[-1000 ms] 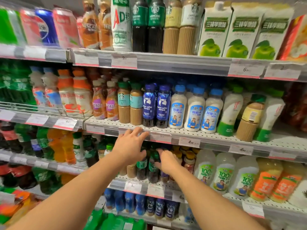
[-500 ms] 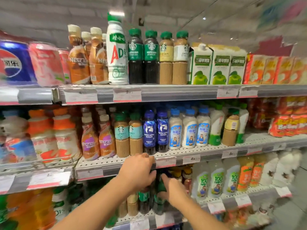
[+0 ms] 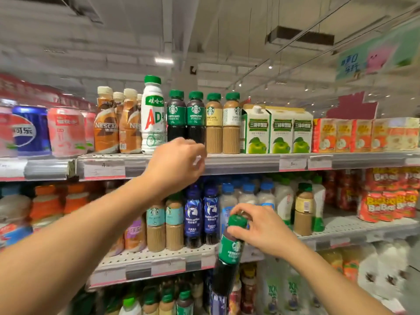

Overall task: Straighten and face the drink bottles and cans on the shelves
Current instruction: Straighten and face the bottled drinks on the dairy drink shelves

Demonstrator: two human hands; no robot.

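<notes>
My right hand (image 3: 261,228) grips a dark coffee bottle with a green label and green cap (image 3: 229,253) by its neck, tilted, in front of the middle shelf edge. My left hand (image 3: 177,162) is raised to the top shelf (image 3: 250,161), fingers curled in front of the bases of two upright dark Americano bottles (image 3: 186,114); whether it touches them I cannot tell. Beside them stand two tan latte bottles (image 3: 222,123), a white green-capped bottle (image 3: 153,114) and brown Nescafe bottles (image 3: 113,123).
Cans (image 3: 45,130) fill the top shelf's left, green apple cartons (image 3: 277,133) and orange packs (image 3: 363,135) its right. The middle shelf (image 3: 159,262) carries blue coffee bottles (image 3: 202,214), tan bottles and white bottles. More bottles stand on the shelf below.
My right hand has lifted a dark green-labelled bottle out of the lower shelf. My left hand has risen from the middle shelf edge to the top shelf. The view has tilted upward.
</notes>
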